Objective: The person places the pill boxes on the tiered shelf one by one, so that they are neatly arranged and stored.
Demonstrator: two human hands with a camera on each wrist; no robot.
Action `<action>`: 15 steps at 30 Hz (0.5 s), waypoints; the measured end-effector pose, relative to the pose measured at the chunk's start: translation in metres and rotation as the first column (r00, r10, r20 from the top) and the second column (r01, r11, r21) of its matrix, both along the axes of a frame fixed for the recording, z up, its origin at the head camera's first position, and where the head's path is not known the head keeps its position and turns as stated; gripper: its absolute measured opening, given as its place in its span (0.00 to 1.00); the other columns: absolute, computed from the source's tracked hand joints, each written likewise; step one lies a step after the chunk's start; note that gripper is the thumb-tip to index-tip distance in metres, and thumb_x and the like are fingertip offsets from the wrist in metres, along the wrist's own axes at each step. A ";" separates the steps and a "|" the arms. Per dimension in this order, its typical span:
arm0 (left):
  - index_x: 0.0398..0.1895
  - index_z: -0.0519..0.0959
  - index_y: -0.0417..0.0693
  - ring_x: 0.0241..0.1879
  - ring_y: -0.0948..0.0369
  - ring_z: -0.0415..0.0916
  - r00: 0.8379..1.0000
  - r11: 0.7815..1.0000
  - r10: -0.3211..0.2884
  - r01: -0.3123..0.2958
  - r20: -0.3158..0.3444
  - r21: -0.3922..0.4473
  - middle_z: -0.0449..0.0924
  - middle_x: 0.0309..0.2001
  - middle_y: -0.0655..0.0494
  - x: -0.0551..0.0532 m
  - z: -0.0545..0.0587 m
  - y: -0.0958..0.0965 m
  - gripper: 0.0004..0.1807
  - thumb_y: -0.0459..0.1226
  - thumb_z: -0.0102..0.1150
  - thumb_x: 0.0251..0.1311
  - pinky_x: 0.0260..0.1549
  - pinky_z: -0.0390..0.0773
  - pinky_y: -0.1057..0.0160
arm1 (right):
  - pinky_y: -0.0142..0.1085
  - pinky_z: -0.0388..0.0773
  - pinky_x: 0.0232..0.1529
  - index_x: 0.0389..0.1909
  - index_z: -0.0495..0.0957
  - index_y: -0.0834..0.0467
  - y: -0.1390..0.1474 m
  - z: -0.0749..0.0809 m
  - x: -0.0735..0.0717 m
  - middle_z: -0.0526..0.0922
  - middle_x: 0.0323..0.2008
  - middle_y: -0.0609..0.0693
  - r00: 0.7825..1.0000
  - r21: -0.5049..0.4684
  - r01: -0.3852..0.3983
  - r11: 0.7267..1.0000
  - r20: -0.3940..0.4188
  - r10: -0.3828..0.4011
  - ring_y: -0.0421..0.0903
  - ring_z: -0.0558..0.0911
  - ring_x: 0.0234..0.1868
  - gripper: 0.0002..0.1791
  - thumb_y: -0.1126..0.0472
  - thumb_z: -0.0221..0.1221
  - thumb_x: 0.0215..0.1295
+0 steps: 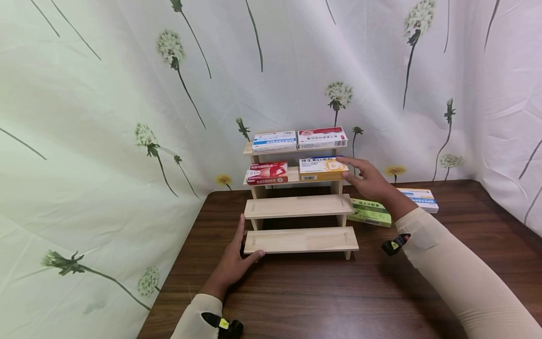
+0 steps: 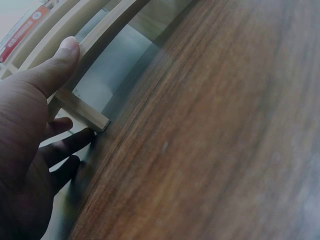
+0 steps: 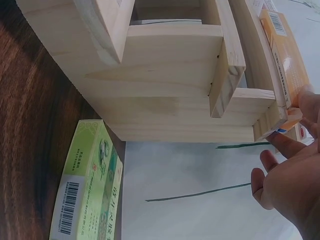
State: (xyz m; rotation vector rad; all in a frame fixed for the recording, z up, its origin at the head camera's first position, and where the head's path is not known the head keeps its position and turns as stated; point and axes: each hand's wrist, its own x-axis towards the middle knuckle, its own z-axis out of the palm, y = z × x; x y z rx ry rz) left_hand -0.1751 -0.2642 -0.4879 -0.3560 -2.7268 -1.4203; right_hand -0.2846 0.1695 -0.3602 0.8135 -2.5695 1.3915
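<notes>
A pale wooden stepped shelf rack (image 1: 301, 240) stands on the dark table. My right hand (image 1: 372, 181) pinches the right end of a yellow and white vitamin D medicine box (image 1: 317, 170) on the second tier from the top. In the right wrist view, the thumb is on the orange side of this box and a finger reaches under it by the tier's end. My left hand (image 1: 233, 256) is at the rack's lower left corner, thumb at the bottom tier's front edge, fingers extended along the side. The left wrist view shows the fingers near a rack leg (image 2: 84, 111).
A red medicine box (image 1: 267, 173) lies left on the same tier. Above it are a blue and white box (image 1: 274, 141) and a red and white box (image 1: 322, 138). Right of the rack, a green box (image 1: 370, 213) and another white-blue box (image 1: 419, 199) lie on the table (image 1: 313, 292). Flowered cloth (image 1: 279, 89) hangs behind.
</notes>
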 end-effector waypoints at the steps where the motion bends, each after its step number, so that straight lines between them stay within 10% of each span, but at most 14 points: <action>1: 0.89 0.30 0.81 0.82 0.41 0.65 1.000 1.000 0.000 0.000 -0.001 0.000 0.66 0.83 0.38 0.000 0.000 0.000 0.66 0.53 0.75 0.68 0.81 0.58 0.31 | 0.76 0.54 0.78 0.84 0.62 0.63 0.000 0.000 0.000 0.66 0.78 0.73 1.000 0.002 -0.002 1.000 -0.001 0.002 0.75 0.58 0.83 0.32 0.58 0.54 0.87; 15: 0.89 0.30 0.81 0.84 0.40 0.61 1.000 1.000 -0.003 0.003 -0.006 0.001 0.63 0.84 0.39 0.001 -0.001 -0.001 0.65 0.53 0.75 0.69 0.82 0.56 0.31 | 0.76 0.52 0.80 0.84 0.63 0.62 0.002 -0.001 -0.004 0.67 0.79 0.70 1.000 -0.015 -0.018 1.000 -0.001 0.018 0.72 0.60 0.84 0.31 0.59 0.55 0.87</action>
